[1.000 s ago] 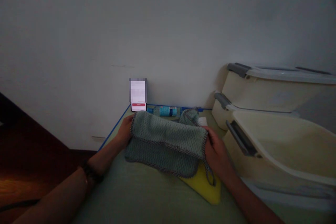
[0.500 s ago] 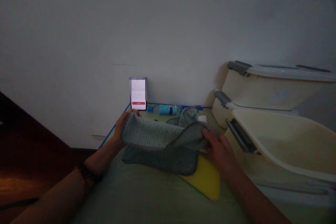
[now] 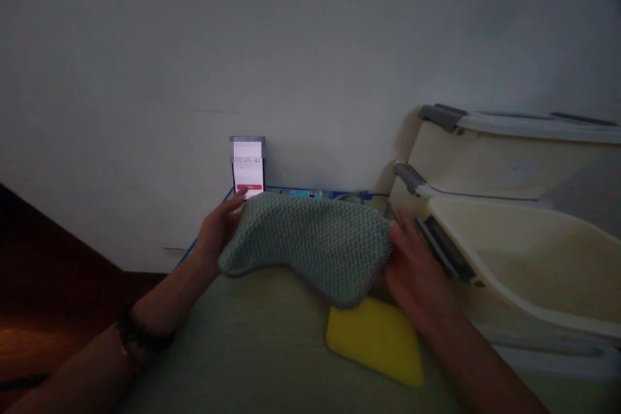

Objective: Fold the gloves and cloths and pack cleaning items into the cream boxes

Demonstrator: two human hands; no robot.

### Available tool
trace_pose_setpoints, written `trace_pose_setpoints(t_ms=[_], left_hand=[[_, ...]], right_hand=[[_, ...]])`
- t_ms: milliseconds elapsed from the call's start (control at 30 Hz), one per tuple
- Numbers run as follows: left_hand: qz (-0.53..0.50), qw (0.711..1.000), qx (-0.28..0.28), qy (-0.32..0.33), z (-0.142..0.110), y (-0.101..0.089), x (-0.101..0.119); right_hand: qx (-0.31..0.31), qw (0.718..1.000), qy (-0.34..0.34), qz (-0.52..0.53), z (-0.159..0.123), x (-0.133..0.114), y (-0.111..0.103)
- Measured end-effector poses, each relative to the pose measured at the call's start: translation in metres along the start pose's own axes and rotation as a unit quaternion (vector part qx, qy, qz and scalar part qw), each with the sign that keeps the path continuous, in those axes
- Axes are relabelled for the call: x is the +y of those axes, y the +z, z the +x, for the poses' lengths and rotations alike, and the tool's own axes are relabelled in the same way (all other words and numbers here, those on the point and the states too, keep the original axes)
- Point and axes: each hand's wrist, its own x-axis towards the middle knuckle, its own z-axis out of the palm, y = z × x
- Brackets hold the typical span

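Observation:
A grey-green textured cloth (image 3: 310, 242) with a dark stitched edge is stretched between my hands above the table. Its left end is held by my left hand (image 3: 220, 226), whose fingers go partly behind the fabric. My right hand (image 3: 412, 265) grips the opposite end at the right edge. Just below the cloth and beside my right hand lies a flat yellow cloth or pad (image 3: 373, 339). Behind the held cloth, a bunched grey piece of fabric (image 3: 353, 197) shows only at its top.
A lit phone (image 3: 249, 171) leans against the white wall at the table's back. Next to it, a blue-labelled bottle (image 3: 305, 194) is mostly hidden. On the right stand stacked cream storage boxes (image 3: 485, 165) and an open cream bin (image 3: 528, 207) with a grey handle.
The held cloth has gone from folded over and twisted to spread in one broad panel. More of the yellow piece shows, and the bottle is now largely covered.

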Motion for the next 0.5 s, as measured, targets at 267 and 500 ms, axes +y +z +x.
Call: trace_pose_setpoints(t_ms=[267, 500], left_hand=[[0.006, 0.999, 0.006, 0.036, -0.002, -0.004, -0.007], [0.161, 0.968, 0.091, 0.171, 0.003, -0.007, -0.011]], right_hand=[[-0.027, 0.908, -0.229, -0.349, -0.01, 0.004, -0.007], [0.013, 0.84, -0.284, -0.462, -0.014, -0.003, -0.007]])
